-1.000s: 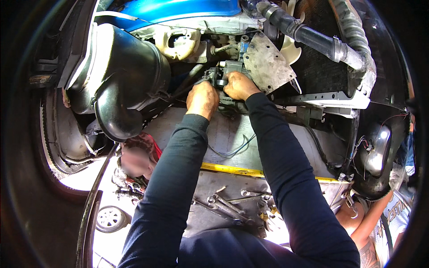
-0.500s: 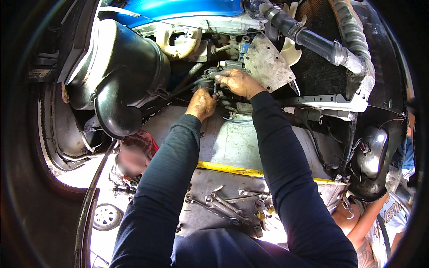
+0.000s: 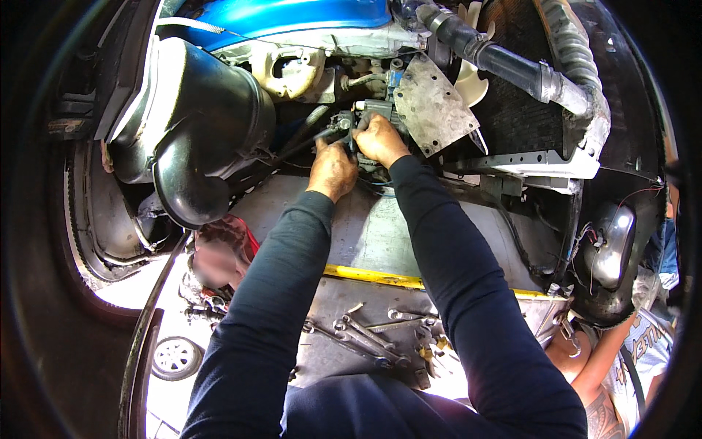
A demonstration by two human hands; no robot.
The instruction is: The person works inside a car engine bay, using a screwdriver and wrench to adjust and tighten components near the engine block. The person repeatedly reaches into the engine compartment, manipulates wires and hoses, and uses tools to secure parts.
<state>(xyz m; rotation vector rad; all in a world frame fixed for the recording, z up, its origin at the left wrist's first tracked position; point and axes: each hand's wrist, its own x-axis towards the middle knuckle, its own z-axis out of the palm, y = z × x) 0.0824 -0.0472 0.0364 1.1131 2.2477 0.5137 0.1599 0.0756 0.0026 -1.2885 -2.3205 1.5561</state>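
Observation:
Both my hands are at a grimy metal unit with fittings low on the engine's side. My left hand is closed at its left edge, the fingers curled under dark fittings. Just right of it, my right hand is closed with thumb and fingers pressed against the same unit. What either hand grips is hidden by the fingers. A flat grey metal plate with holes stands right of the unit. Above and to the left is a pale cast manifold.
A large black air duct bulges at left; a black hose crosses upper right beside the radiator. Below me, several wrenches lie beyond a yellow bar. One person's head is lower left; another's arm lower right.
My right hand has moved left and slightly down, in closer beside my left hand. The left hand has shifted slightly to the right. The view has shifted a little.

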